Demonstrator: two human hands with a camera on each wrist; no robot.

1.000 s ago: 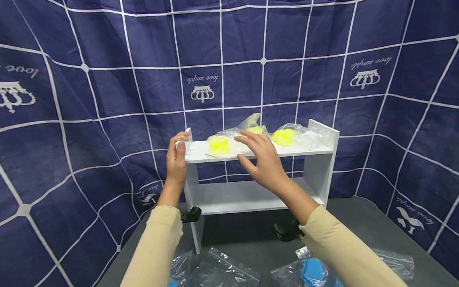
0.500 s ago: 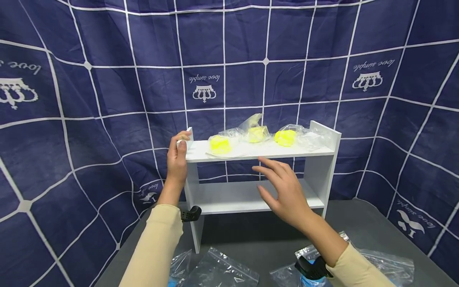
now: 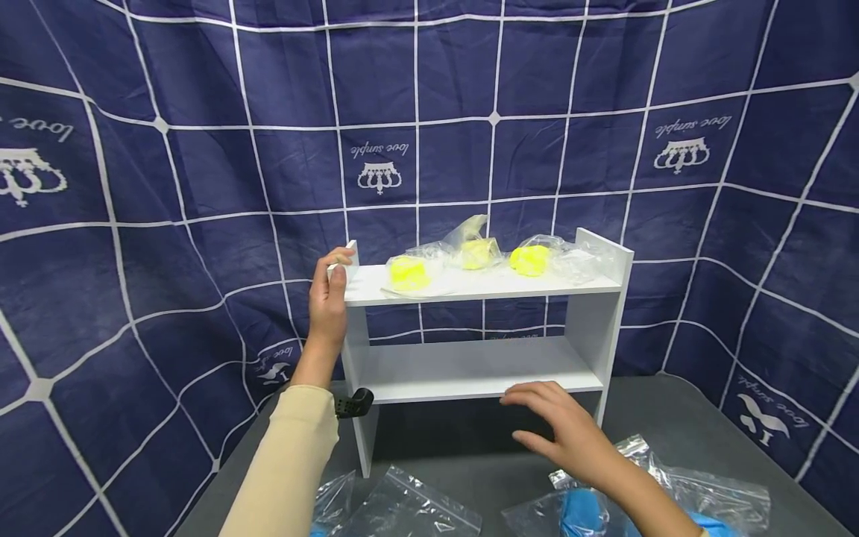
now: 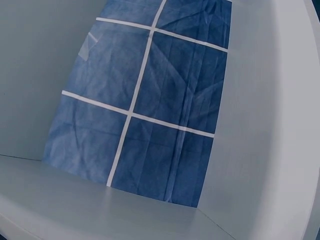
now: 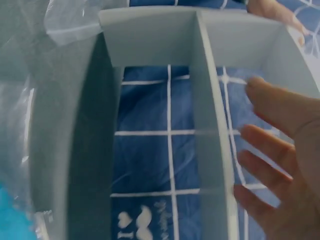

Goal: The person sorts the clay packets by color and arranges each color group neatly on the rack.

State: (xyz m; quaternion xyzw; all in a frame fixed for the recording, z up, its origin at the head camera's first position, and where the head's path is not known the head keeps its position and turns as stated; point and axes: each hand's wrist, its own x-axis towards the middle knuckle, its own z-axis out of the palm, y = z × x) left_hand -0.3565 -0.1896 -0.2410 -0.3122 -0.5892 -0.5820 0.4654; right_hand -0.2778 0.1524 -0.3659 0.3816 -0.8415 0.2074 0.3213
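A white two-tier shelf (image 3: 483, 367) stands on the dark table. My left hand (image 3: 328, 302) grips the top of its left side panel, thumb on the inner side and fingers over the edge. In front of the lower board, my right hand (image 3: 567, 432) hangs in the air, fingers spread and holding nothing. The right wrist view shows that hand (image 5: 280, 155) with its fingers apart, near the shelf boards. On the top board lie three clear plastic bags with yellow lumps inside: a left one (image 3: 409, 274), a middle one (image 3: 476, 253) and a right one (image 3: 530, 259).
Clear zip bags lie at the table's front: one at the left (image 3: 416, 507), and one with a blue lump (image 3: 581, 511) under the right forearm. Another bag (image 3: 721, 496) lies further right. A blue curtain (image 3: 456, 156) with white lines hangs behind the shelf.
My right hand has drawn back from the yellow bags on the top board, moving down and to the right, toward the front bags. The left hand stays on the side panel.
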